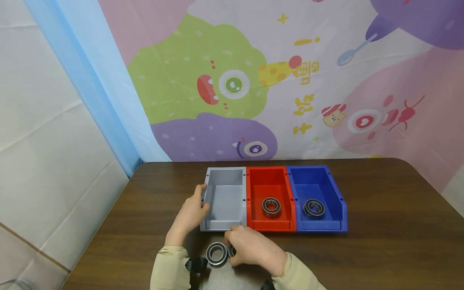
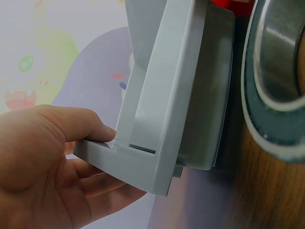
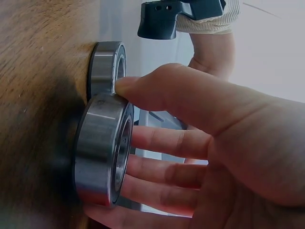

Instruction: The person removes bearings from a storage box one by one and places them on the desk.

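Observation:
My left hand [image 1: 189, 213] grips the left edge of a grey bin [image 1: 225, 201]; the left wrist view shows the thumb on top of the rim and the fingers beneath. In front of that bin, two ball bearings lie side by side on the table. My right hand [image 1: 251, 246] holds the right-hand bearing [image 3: 97, 148] between thumb and fingers, mostly covering it in the head view. The other bearing [image 1: 209, 254] lies flat against it, just left of the right hand. Inside the grey bin no bearing shows.
A red bin [image 1: 267, 177] and a blue bin [image 1: 308, 175] adjoin the grey one on its right. One bearing [image 1: 265, 207] lies in the red bin, another [image 1: 307, 209] in the blue. Behind the brown table [image 1: 384, 217] hangs a printed cloth [image 1: 297, 149].

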Tool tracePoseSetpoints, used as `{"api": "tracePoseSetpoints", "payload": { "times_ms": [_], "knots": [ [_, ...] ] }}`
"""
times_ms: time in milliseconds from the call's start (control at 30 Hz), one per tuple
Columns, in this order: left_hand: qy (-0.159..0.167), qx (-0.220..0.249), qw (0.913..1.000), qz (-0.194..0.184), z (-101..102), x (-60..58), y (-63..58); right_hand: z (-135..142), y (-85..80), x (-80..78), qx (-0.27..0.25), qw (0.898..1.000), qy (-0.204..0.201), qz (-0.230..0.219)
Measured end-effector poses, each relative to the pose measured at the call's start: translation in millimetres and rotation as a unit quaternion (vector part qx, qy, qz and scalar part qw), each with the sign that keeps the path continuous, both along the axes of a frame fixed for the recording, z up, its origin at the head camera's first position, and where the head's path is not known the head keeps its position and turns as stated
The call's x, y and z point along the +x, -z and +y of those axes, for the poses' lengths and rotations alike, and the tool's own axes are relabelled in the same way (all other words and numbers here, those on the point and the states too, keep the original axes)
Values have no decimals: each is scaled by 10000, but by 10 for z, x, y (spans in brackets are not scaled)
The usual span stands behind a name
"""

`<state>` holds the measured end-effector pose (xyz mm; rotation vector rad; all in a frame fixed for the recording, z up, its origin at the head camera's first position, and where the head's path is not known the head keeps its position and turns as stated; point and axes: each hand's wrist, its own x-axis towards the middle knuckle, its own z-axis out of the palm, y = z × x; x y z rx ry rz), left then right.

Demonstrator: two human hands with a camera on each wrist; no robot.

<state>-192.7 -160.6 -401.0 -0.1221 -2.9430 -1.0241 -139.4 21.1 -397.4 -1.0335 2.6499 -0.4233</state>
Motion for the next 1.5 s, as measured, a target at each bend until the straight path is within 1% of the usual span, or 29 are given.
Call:
{"api": "tracePoseSetpoints", "payload": {
  "times_ms": [167, 333, 633, 1033, 1267, 1500],
  "knots": [
    [-5, -1, 10000, 14, -1, -4, 3, -12, -4, 2, 111, 9999, 60, 41],
    [17, 63, 10000, -50, -4, -10, 10, -27, -1, 11, 218, 9997, 89, 37],
    [14, 77, 10000, -41, 0, -11, 12, -35, 15, 37, 422, 9985, 1, 346],
    [-5, 64, 10000, -40, -2, -12, 16, -55, 27, 53, 561, 9974, 36, 440],
    [-6, 93, 9999, -64, -3, -8, 11, -56, 30, 60, 605, 9963, -11, 608],
    [-11, 104, 9998, -162, -2, -1, 12, -66, 33, 58, 706, 9961, -42, 523]
  ]
}}
